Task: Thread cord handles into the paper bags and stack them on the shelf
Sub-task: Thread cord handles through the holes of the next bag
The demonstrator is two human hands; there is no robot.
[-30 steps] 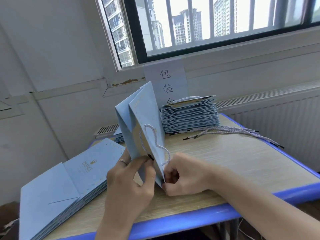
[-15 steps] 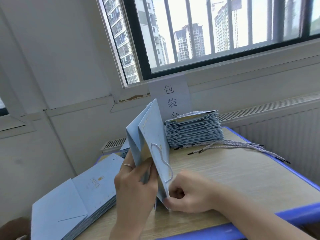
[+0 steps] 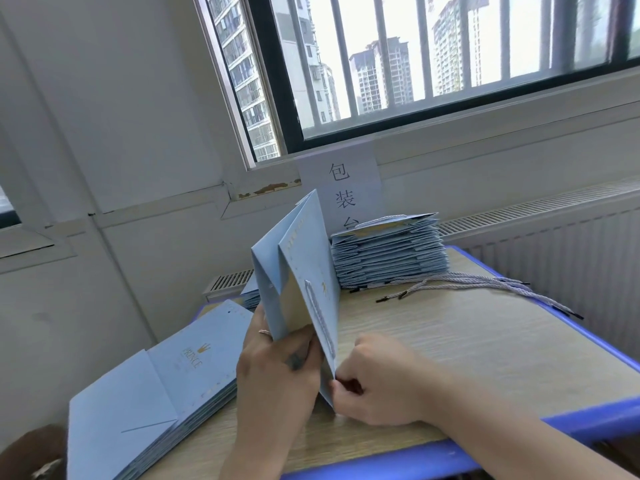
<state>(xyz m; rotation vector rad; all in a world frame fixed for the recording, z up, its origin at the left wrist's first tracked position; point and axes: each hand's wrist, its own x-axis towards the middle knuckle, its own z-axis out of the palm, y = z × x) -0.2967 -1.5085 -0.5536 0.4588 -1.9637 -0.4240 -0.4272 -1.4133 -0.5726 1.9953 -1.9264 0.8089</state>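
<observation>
Since a moment ago the cord handle (image 3: 320, 317) lies pulled straighter down the paper bag (image 3: 304, 268), which stands upright near the front rim of the table (image 3: 450, 344). My left hand (image 3: 277, 372) grips its folded panels; my right hand (image 3: 381, 379) pinches its near edge. Bare wood lies open to my right; loose cords (image 3: 485, 284) and the finished stack (image 3: 388, 254) sit behind, flat bags (image 3: 156, 386) at left

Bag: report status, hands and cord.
Left hand grips the upright bag. Right hand pinches its lower edge. Cord runs down the front panel, ends hidden. Loose cords lie clear, beyond.
</observation>
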